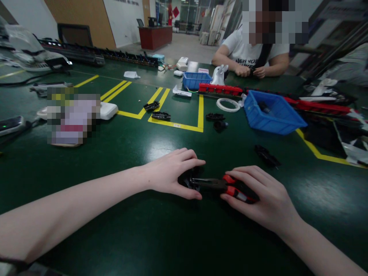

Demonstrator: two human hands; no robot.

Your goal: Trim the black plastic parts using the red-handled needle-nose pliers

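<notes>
My left hand (179, 174) is closed around a small black part (186, 179) on the green table, its thumb and fingers on either side; most of the part is hidden under the palm. In my right hand (261, 191) are pliers (211, 184) with red and black handles. Their long jaws point left and reach the black part between my left thumb and index finger. Whether the jaws grip it I cannot tell. To the right of the pliers, beyond my right hand, lies another black part (266, 156).
Several more black parts, one a short black piece (220, 125), lie ahead near a roll of white tape (228, 105). A blue bin (276, 120) stands right of it, a smaller blue bin (197, 81) farther back. A phone (76, 122) lies left. Across the table sits a person (253, 57).
</notes>
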